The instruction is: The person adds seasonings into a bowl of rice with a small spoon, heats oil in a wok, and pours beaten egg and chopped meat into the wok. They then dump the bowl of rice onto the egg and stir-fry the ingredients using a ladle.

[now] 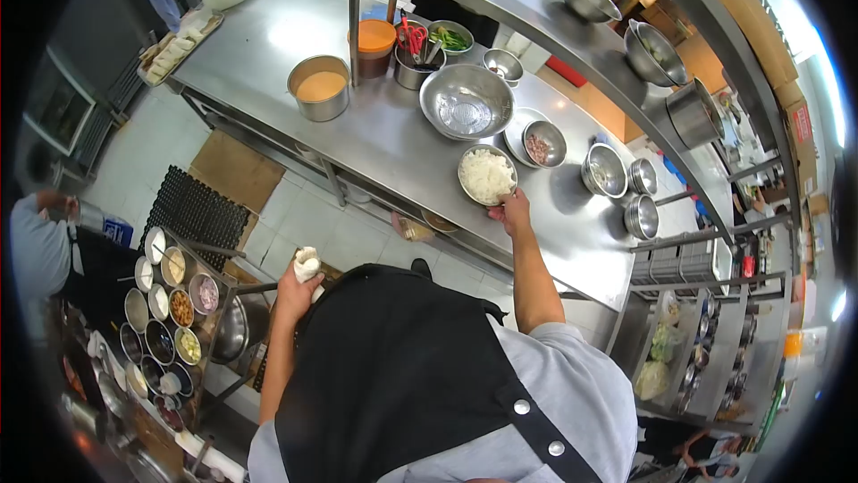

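Gripping the rice bowl at its near rim, our right hand is closed, fingers at the edge nearest us; our left hand is closed on a bunched white cloth, out past the near side of the steel counter. Bowl is at the counter's near edge, mouth up, white rice heaped in it; we can't tell whether its base touches the steel; it's round, so no clear long axis; our right forearm runs toward it from the lower right. Cloth pokes out of the fist, away from us; it's too crumpled for us to read a firm long axis. Large steel bowl sits just beyond the rice, mouth up; small bowl with pinkish pieces sits to the right, beside a pale plate; round pan with orange contents stands well left, near a shelf post.
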Tool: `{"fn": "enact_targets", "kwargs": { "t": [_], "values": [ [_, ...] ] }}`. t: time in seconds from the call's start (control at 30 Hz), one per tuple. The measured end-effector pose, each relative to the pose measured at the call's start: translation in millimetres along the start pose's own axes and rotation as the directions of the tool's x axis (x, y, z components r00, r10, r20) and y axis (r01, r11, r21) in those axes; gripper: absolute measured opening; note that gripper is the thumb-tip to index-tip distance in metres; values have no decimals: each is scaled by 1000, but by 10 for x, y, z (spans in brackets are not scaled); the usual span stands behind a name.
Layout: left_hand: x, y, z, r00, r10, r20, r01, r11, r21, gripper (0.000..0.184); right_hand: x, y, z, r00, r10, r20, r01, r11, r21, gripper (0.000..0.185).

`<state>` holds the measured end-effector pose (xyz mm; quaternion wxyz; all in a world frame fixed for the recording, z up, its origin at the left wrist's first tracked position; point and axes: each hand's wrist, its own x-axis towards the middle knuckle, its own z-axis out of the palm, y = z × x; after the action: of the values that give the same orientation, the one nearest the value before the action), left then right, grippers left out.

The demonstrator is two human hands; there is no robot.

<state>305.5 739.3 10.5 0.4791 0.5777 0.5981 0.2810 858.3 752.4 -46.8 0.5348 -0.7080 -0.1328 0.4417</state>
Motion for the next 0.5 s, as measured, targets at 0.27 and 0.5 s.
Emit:
{"fn": "enact_targets", "kwargs": {
  "t": [0.27,0.5],
  "values": [
    [547,267,954,972,-194,134,235,846,-478,30,200,-91,23,912,26,408,18,994,-103,47],
    [1042,507,1834,932,-287,224,357,839,-410,41,314,-215,545,743,105,661,49,977,-210,55]
  ]
}}
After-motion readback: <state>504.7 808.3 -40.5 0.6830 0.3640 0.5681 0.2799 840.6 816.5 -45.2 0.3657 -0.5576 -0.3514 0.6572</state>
